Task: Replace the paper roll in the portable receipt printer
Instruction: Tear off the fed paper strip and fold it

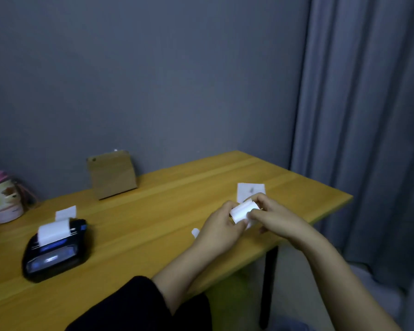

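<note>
A small white paper roll [243,210] is held above the right part of the wooden table [153,211]. My left hand [219,226] grips its left end and my right hand [273,215] pinches its right side with thumb and fingers. The black portable receipt printer [55,253] lies on the table's left part, well away from both hands. A strip of white paper [53,230] sticks up out of its top; whether its lid is open I cannot tell.
A white slip [250,191] lies behind my hands, a small scrap [195,232] beside my left hand, another slip [66,212] behind the printer. A brown cardboard piece [112,175] leans on the wall. A round container [4,199] stands far left. The table's right edge is close.
</note>
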